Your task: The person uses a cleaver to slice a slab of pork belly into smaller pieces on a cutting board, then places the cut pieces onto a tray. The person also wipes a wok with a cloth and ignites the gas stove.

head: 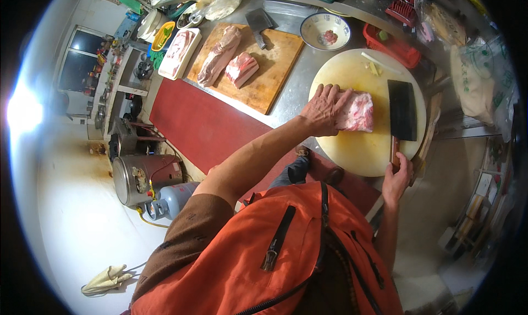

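Observation:
A slab of raw pork (359,112) rests on a round, pale chopping board (350,154). My left hand (328,108) grips its left end, fingers spread over the top. Right of the meat is a dark-bladed cleaver (402,110), its blade flat against the board. My right hand (398,176) has its fingers around the lower end of the cleaver's wooden handle. At the board's far side are a white strip (381,62), perhaps scallion, and some yellowish pieces (373,68).
Two more pieces of pork (220,56) lie on a wooden board (276,63) with a second cleaver (260,24). Beside them stands a white tray of meat (179,53). A patterned bowl (325,31) holds a little meat. A red basket (391,46) sits behind the round board.

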The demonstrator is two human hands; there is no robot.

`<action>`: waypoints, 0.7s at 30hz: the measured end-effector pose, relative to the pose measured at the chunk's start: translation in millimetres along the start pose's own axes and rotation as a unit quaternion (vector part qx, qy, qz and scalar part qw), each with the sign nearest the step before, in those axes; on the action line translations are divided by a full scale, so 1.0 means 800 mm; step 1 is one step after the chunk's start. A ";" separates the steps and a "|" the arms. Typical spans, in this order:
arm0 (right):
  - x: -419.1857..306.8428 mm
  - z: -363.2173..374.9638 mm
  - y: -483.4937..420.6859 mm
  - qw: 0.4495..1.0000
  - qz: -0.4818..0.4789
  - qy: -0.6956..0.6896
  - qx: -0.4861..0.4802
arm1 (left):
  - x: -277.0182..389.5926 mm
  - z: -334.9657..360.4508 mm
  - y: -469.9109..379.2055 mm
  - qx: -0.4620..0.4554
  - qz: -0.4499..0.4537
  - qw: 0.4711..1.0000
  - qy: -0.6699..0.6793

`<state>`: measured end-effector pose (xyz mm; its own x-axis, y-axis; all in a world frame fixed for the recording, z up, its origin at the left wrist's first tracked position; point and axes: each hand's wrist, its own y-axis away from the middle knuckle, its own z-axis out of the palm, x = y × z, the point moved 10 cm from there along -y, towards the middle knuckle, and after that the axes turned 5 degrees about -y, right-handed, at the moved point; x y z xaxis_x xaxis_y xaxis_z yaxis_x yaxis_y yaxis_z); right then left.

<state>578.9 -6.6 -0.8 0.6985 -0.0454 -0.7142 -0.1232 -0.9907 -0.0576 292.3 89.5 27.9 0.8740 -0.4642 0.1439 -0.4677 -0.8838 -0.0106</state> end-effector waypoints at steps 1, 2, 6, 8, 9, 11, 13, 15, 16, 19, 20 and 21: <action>0.004 0.000 0.000 1.000 -0.006 -0.004 0.003 | -0.002 -0.001 -0.003 -0.006 0.003 1.000 0.019; 0.008 0.000 0.001 1.000 -0.013 -0.008 0.005 | -0.002 -0.002 -0.005 -0.013 0.004 0.999 0.037; 0.022 0.006 -0.001 0.999 0.026 -0.029 0.008 | -0.011 -0.011 -0.012 -0.040 -0.014 0.997 0.064; 0.022 0.008 -0.003 0.999 0.026 -0.023 0.000 | -0.024 -0.012 -0.021 -0.069 -0.016 0.992 0.101; 0.021 0.008 -0.005 1.000 0.025 -0.019 -0.005 | -0.031 -0.013 -0.027 -0.083 -0.018 0.989 0.120; 0.023 0.012 -0.005 0.999 0.032 -0.030 -0.015 | -0.048 -0.013 -0.035 -0.121 -0.031 0.979 0.159; 0.026 0.011 -0.005 0.999 0.037 -0.026 -0.015 | -0.064 -0.003 -0.045 -0.149 -0.043 0.966 0.207; 0.032 0.006 -0.003 0.999 0.050 -0.002 -0.006 | -0.077 0.012 -0.059 -0.168 -0.043 0.948 0.267; 0.031 0.007 -0.006 0.999 0.043 -0.007 -0.002 | -0.080 0.013 -0.067 -0.183 -0.044 0.936 0.297; 0.047 0.012 -0.002 0.999 0.026 -0.034 0.026 | -0.078 0.008 -0.079 -0.214 -0.046 0.823 0.524; 0.033 0.009 -0.004 0.998 0.040 -0.045 0.016 | -0.079 0.008 -0.075 -0.221 -0.054 0.757 0.613; 0.016 0.007 -0.006 0.999 0.009 -0.032 0.025 | -0.099 0.017 -0.075 -0.202 -0.052 0.762 0.613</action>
<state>584.6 -1.7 -13.7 0.6500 -0.0532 -0.7581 -0.1715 -0.9821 -0.0781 252.9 178.5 3.3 0.2452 0.2288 0.9421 -0.6224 -0.7079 0.3339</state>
